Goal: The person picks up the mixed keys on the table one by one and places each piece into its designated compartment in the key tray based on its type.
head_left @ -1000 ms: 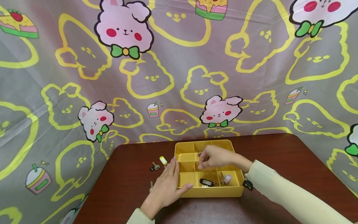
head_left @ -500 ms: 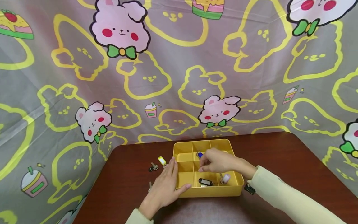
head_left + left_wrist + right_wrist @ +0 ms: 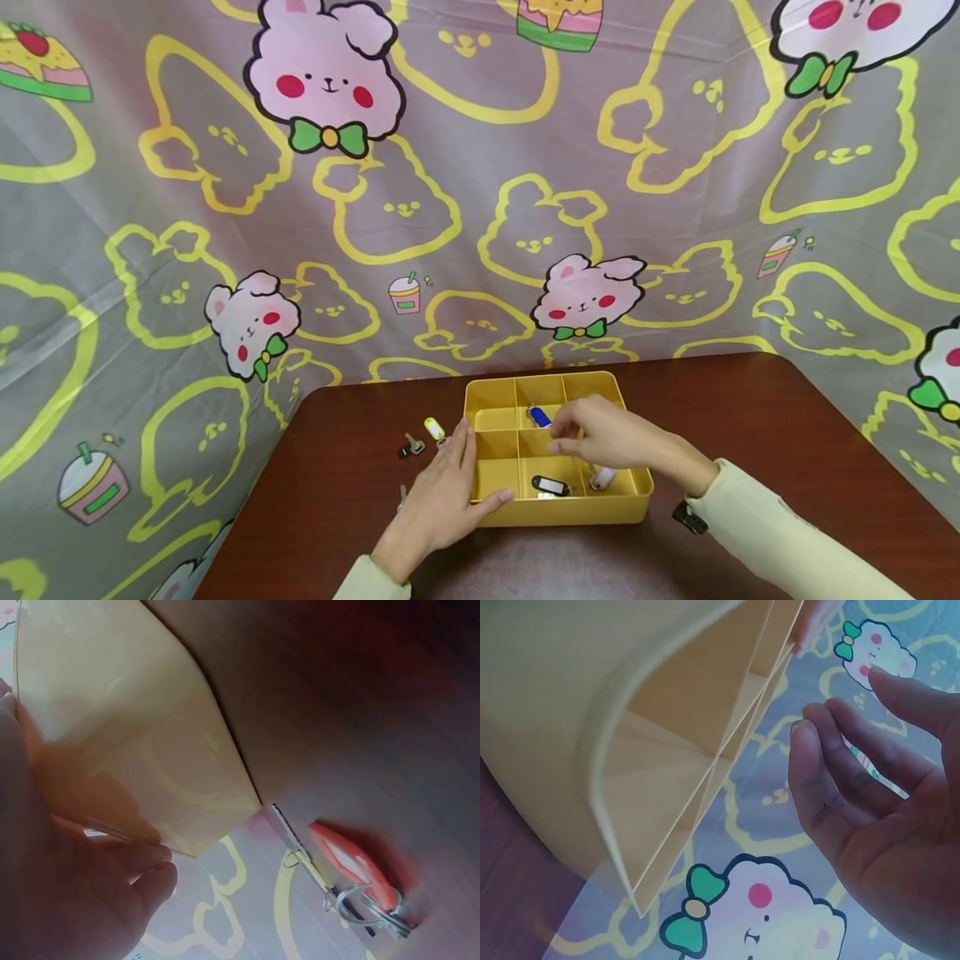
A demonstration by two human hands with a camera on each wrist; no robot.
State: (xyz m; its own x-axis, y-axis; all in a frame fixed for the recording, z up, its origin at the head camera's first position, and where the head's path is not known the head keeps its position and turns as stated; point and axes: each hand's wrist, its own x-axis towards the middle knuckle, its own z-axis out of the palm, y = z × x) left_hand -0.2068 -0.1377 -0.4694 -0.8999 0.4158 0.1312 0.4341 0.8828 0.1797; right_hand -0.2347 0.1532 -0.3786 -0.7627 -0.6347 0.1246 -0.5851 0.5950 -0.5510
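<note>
A yellow box (image 3: 562,513) with six compartments stands on the table; I write its sections as several. My left hand (image 3: 441,493) rests along its left wall, fingers straight, thumb over the front rim. Above the box's right half hovers my right hand (image 3: 603,433), its fingers loosely bent; the right wrist view shows nothing between thumb and fingers. A blue key tag (image 3: 538,416) lies in the back middle compartment. In the front middle one is a black key tag (image 3: 550,485). The front right one holds a pale key tag (image 3: 603,477), partly covered by the right hand.
Left of the box lie a yellow key tag (image 3: 434,428), a key with a black part (image 3: 411,447) and another key (image 3: 402,496) partly behind the left hand. A red key tag (image 3: 352,859) on a ring shows in the left wrist view. Patterned cloth (image 3: 465,208) surrounds the table.
My right hand has drawn back to the right from the middle compartments, uncovering the blue key tag. The left hand has stayed on the box.
</note>
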